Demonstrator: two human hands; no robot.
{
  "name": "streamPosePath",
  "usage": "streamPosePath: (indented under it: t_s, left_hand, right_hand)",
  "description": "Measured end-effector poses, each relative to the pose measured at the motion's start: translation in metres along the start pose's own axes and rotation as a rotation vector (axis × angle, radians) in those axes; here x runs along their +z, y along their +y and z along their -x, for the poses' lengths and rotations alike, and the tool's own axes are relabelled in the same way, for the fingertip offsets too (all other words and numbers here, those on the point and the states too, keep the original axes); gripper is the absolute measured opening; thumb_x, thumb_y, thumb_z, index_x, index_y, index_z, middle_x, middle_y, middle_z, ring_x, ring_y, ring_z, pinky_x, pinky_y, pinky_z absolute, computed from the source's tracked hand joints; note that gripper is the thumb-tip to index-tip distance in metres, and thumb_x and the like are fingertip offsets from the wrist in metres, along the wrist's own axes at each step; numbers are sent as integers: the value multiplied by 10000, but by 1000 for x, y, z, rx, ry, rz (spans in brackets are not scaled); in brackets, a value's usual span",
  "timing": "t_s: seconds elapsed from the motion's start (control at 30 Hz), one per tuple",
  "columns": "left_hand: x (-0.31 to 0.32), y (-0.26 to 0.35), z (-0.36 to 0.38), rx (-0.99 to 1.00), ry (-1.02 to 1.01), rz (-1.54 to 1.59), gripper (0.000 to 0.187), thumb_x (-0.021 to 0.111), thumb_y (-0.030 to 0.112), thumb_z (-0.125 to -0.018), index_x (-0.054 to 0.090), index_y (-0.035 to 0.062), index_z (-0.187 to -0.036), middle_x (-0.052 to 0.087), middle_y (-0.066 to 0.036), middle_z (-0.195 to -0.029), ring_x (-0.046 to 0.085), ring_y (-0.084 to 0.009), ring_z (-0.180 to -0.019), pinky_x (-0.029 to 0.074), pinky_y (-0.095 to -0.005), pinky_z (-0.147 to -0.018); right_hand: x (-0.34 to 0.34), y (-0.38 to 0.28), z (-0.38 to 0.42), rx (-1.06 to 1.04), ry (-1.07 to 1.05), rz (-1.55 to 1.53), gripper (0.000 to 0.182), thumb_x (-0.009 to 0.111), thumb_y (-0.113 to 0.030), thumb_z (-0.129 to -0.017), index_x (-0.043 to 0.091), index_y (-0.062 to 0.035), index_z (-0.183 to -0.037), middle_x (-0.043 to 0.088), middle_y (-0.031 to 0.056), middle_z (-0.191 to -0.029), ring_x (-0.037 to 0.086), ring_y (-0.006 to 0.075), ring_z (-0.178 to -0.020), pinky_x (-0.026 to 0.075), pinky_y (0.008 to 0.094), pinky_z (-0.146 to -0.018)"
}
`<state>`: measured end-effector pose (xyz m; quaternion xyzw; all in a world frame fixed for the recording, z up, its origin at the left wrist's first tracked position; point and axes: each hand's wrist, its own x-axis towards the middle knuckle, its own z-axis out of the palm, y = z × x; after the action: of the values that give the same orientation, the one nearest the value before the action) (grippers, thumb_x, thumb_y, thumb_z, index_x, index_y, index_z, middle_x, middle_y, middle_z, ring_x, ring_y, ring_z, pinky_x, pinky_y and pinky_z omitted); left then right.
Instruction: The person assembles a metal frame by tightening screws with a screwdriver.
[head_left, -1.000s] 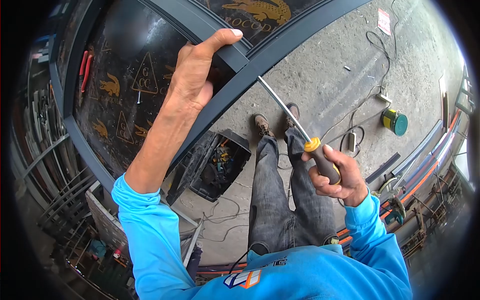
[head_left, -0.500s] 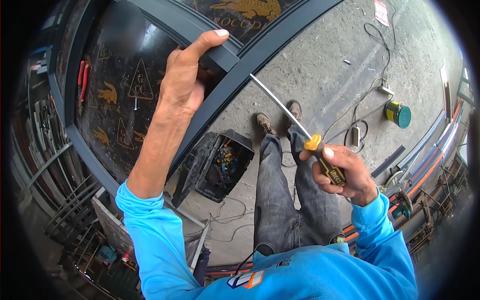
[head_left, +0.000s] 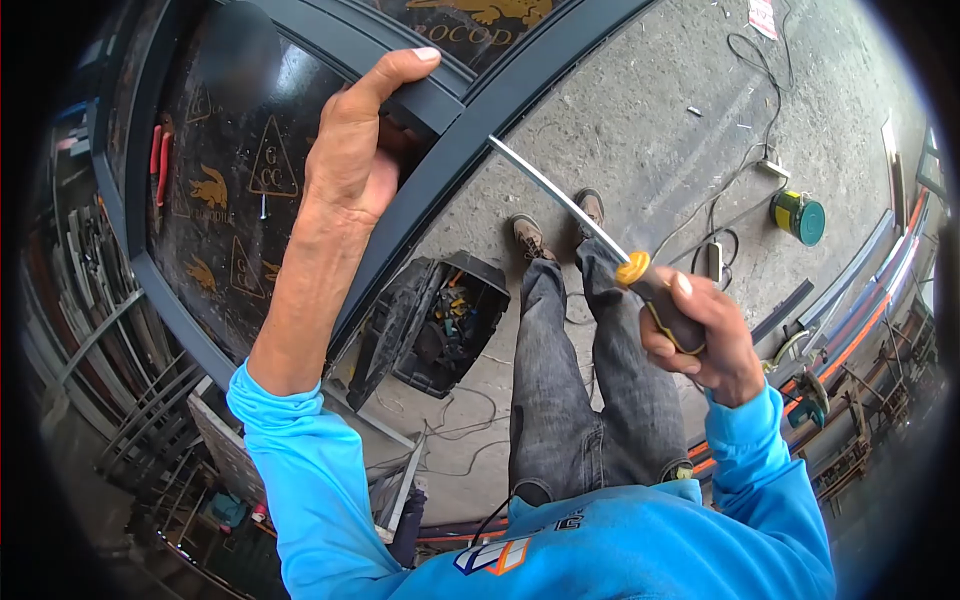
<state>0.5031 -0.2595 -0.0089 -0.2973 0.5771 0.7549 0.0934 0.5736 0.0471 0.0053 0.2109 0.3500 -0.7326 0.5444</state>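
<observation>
both hands are busy: the left hand (head_left: 350,160) clamps the frame (head_left: 440,110) at upper left, the right hand (head_left: 700,340) fists the screwdriver (head_left: 600,235), whose tip wants seating squarely.

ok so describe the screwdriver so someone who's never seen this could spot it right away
Start at the dark metal frame running diagonally across the top, gripped by the left hand. Just below its edge, a thin silver shaft slants down to the right hand. That screwdriver alone has a yellow collar on a dark handle.

Yellow-collared screwdriver (head_left: 640,280) slants up, tip touching the dark frame (head_left: 520,100).
</observation>
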Motion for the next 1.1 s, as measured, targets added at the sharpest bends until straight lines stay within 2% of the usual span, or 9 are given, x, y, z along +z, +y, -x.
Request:
streamPosePath:
  t_s: [0.13, 0.27, 0.53, 0.6, 0.63, 0.8, 0.97, 1.0, 1.1]
  left_hand:
    - [0, 1, -3, -18, -34, 12, 407, 763, 275, -717, 613, 1, -978, 608, -103, -861, 597, -186, -818, 503, -347, -779]
    - [-2, -1, -1, 0, -14, 4, 391, 766, 265, -716, 617, 4, -967, 609, -92, -849, 596, -177, -807, 502, -346, -776]
    - [-1, 0, -2, -28, -25, 45, 341, 760, 243, -732, 627, 13, -945, 615, -73, -851, 598, -168, -796, 500, -333, -770]
    - [-3, -1, 3, -38, -16, 31, 341, 763, 246, -728, 629, 13, -938, 616, -73, -848, 595, -167, -801, 494, -335, -777]
    - [-1, 1, 0, -18, -20, 29, 342, 765, 250, -724, 631, 14, -931, 616, -73, -845, 593, -167, -806, 489, -336, -783]
    - [-2, 1, -3, 22, -24, 3, 344, 768, 264, -718, 636, 19, -920, 613, -69, -833, 588, -166, -816, 475, -340, -785]
    - [0, 1, -2, 17, -13, 2, 333, 762, 261, -721, 637, 29, -925, 613, -66, -838, 586, -165, -817, 472, -334, -784]
    - [-1, 0, -5, 7, -6, -1, 333, 762, 261, -721, 637, 29, -925, 613, -66, -838, 586, -165, -817, 472, -334, -784]
    - [0, 2, -2, -18, -41, 35, 331, 761, 251, -726, 639, 27, -937, 622, -61, -828, 598, -165, -763, 490, -324, -745]
  right_hand:
    - [11, 29, -6, -1125, 659, 1475, 438, 735, -172, -786, 573, 9, -1149, 619, 128, -777, 587, 202, -641, 440, 300, -554]
    - [15, 31, -10, -842, 549, 1425, 364, 731, -177, -798, 611, 6, -1089, 607, 118, -731, 592, 200, -581, 455, 332, -512]
    - [9, 8, -7, -77, -5, 160, 579, 682, -362, -835, 478, 0, -1238, 512, 55, -658, 410, 58, -408, 305, 201, -400]
    - [15, 28, -8, -772, 629, 1129, 492, 755, -167, -774, 532, 28, -1167, 550, 11, -704, 505, 116, -590, 386, 273, -503]
    - [17, 25, -8, -785, 633, 1136, 492, 755, -167, -774, 532, 28, -1167, 550, 11, -704, 505, 116, -590, 386, 273, -503]
    - [24, 15, -2, -308, 369, 679, 372, 667, -289, -871, 621, 31, -1056, 561, 34, -655, 458, 109, -499, 386, 277, -466]
    - [-18, 13, -22, 354, -355, -486, 535, 428, -399, -981, 442, 55, -1263, 467, 73, -602, 385, 63, -377, 301, 182, -349]
    - [-6, 11, -12, 192, -268, -430, 520, 579, -329, -928, 449, 47, -1264, 512, 73, -634, 454, 87, -419, 348, 196, -397]
    - [30, 21, 2, -773, 617, 1084, 610, 828, -102, -675, 524, 20, -1190, 589, 59, -694, 576, 129, -571, 415, 253, -507]
